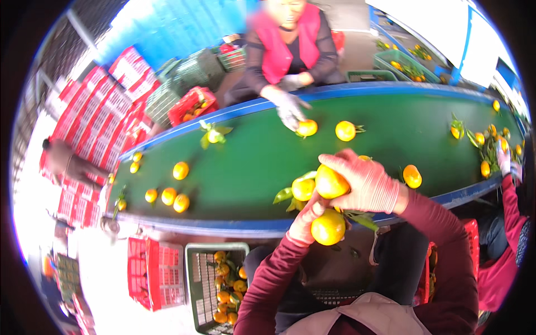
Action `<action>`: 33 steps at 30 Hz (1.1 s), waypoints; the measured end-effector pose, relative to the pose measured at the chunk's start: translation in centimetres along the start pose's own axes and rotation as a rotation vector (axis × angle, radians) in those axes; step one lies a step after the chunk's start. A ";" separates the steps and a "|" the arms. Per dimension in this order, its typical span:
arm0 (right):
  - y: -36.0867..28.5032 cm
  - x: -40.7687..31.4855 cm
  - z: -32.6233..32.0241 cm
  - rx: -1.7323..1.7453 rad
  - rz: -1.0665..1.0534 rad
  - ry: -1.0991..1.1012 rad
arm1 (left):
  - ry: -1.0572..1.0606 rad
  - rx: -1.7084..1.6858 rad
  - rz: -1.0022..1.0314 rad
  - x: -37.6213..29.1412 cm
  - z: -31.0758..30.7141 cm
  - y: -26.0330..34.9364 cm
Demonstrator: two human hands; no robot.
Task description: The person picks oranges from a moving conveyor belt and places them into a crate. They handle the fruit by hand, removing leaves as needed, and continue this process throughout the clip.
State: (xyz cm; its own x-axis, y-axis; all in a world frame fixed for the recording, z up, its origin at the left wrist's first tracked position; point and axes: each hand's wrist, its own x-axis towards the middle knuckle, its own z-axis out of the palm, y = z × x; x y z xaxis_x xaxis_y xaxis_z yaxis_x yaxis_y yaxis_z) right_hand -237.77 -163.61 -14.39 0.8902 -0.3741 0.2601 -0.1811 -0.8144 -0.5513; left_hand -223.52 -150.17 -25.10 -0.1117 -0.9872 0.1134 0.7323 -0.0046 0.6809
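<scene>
My left hand (305,222), in a pinkish glove, is low over the near edge of the green conveyor belt (251,155). It cradles several oranges; a large orange (328,227) rests by its thumb, and another orange (303,189) with green leaves shows just beyond. My right hand (363,182), in a matching glove, has its thumb and fingers around an orange (331,181), directly above the left hand. More fruit and a leafy stem (362,219) show between the two hands, partly hidden. A loose orange (412,176) lies on the belt to the right.
Across the belt, a person's gloved hand (289,109) touches an orange (307,127). At far right, a co-worker's hand (503,155) is among leafy fruit. A green crate (197,289) holding oranges and a red crate (171,274) stand at lower left. Blue rails (201,226) edge the belt.
</scene>
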 end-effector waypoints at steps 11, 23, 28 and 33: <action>-16.5 -4.2 12.6 0.529 -0.200 -0.335 | 0.215 -0.454 0.407 -32.5 -5.4 2.2; -12.4 -5.7 13.1 0.451 -0.098 -0.533 | 1.150 -0.412 1.313 -54.9 -16.9 23.1; -9.4 -5.7 13.4 0.346 -0.138 -0.452 | 0.972 -0.384 0.963 -38.3 -18.4 16.4; -6.6 -9.1 11.6 0.302 -0.113 -0.287 | 0.626 -0.497 0.593 -16.5 -10.4 10.4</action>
State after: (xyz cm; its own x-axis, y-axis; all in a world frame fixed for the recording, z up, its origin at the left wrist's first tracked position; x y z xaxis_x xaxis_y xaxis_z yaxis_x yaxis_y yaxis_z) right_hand -239.83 -149.72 -22.31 0.9853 -0.1169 0.1245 0.0164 -0.6606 -0.7505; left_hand -207.09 -135.62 -27.47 0.6334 -0.7566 -0.1623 0.7689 0.5920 0.2414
